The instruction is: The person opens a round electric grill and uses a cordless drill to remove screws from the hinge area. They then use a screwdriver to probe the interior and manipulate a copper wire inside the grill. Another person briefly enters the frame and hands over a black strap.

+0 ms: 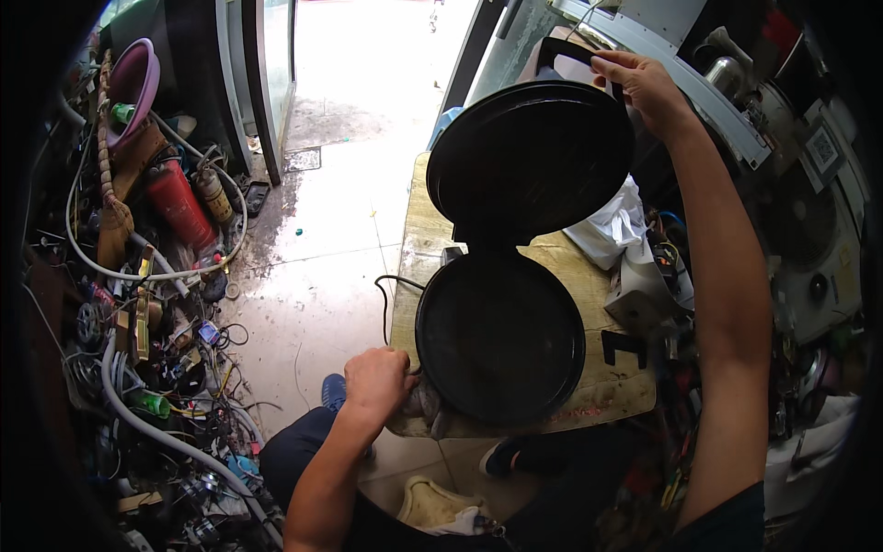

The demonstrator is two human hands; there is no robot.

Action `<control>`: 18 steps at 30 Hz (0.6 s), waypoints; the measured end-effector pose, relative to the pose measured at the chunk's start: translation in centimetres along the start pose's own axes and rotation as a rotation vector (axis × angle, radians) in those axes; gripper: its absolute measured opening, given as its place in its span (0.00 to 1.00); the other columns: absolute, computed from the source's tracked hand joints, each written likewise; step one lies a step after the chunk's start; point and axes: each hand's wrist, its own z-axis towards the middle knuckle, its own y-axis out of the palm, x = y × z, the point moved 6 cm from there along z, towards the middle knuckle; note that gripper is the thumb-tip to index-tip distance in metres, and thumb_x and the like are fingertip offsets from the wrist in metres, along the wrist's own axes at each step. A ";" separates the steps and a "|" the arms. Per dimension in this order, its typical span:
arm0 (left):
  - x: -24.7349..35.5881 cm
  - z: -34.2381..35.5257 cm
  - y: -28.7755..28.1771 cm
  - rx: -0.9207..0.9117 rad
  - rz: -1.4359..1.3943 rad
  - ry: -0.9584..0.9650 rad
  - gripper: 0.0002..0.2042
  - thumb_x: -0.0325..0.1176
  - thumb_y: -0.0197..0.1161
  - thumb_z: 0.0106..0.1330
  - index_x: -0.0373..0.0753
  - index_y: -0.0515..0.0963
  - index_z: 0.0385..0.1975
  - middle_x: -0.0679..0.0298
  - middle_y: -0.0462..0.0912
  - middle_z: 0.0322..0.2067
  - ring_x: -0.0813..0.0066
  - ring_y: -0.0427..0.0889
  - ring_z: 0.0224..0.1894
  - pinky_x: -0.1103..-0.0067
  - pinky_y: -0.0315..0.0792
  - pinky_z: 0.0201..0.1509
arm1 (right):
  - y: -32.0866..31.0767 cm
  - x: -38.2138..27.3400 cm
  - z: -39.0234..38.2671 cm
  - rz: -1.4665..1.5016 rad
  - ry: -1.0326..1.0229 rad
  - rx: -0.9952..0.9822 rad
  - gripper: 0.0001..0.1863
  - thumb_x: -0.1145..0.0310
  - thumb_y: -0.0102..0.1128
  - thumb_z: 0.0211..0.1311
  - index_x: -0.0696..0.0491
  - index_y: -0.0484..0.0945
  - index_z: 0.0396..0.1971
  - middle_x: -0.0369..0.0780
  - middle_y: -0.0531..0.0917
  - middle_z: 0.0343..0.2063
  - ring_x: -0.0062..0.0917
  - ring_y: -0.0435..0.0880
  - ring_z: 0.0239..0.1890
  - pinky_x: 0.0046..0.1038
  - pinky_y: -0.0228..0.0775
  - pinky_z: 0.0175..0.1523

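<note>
Lying between both hands (375,385) — open black griddle (501,340), handle (566,48) in the right (641,90)

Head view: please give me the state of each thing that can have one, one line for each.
Round black pan, open
Lid, raised
Right hand, closed on the lid's handle
Left hand, at the table's left edge, grip hidden
Black cord, loose past the table edge
White bag, crumpled
Red extinguisher, leaning
Pink basin, tipped on its side
Doorway, open
</note>
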 end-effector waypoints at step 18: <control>0.7 0.8 -0.2 -0.076 0.058 -0.019 0.13 0.45 0.73 0.56 0.42 0.87 0.32 0.56 0.86 0.34 0.53 0.87 0.39 0.61 0.79 0.43 | 1.8 2.5 2.2 0.431 0.237 -0.145 0.32 0.37 0.33 0.79 0.47 0.79 0.54 0.35 0.82 0.42 0.22 0.78 0.40 0.27 0.65 0.50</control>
